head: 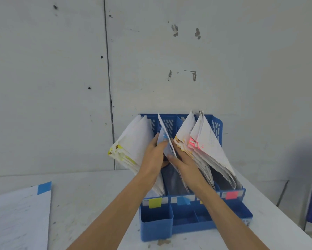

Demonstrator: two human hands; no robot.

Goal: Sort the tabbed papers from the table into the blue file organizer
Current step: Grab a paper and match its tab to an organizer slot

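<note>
Both hands reach into the blue file organizer (193,212) at the back of the desk (90,204), easing a blue-tabbed sheet (166,138) into the second slot from the left, the one labelled in blue. The left hand (154,156) pinches the sheet's near edge between thumb and fingers; the right hand (185,165) lies flat and loosely spread, pressing the neighbouring yellow-tabbed stack (185,139) aside to keep the gap open. Both forearms stretch forward, almost parallel, wrists low over the organizer's front trays. The sheet looks light and limp, likely to buckle or catch on a divider, so a hold close to the tabbed edge, with the lower edge guided down, seems the safer grip. Another blue-tabbed paper (20,219) waits on the desk at the left. Yellow-tabbed sheets (131,148) fill the leftmost slot and red-tabbed papers (211,147) the rightmost.
</note>
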